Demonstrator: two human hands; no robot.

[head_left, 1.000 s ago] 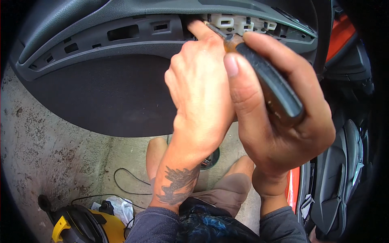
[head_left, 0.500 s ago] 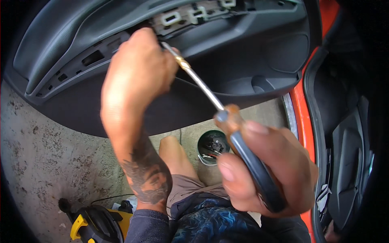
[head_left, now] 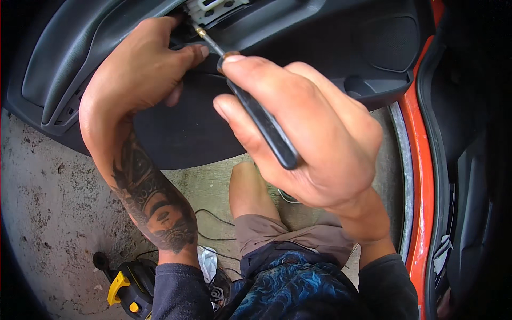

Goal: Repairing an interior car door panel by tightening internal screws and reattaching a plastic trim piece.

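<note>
Gripping the screwdriver (head_left: pixel 262 124) by its black handle, your right hand (head_left: pixel 314 138) was closed around it, seemingly to aim its tip beside the white bracket (head_left: pixel 213 6) in the door panel (head_left: pixel 208 125). Your left hand (head_left: pixel 138 69) had fingers tucked into that opening, perhaps bracing; whether they held anything, I couldn't tell. Farther down, the yellow-and-black machine (head_left: pixel 140 280) stood on the concrete floor (head_left: pixel 48 213).

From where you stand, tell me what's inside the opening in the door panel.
A white plastic part, cut off by the picture's top edge, and near it the tip of the screwdriver. The left hand covers the left side; whatever lies behind it is hidden.
</note>
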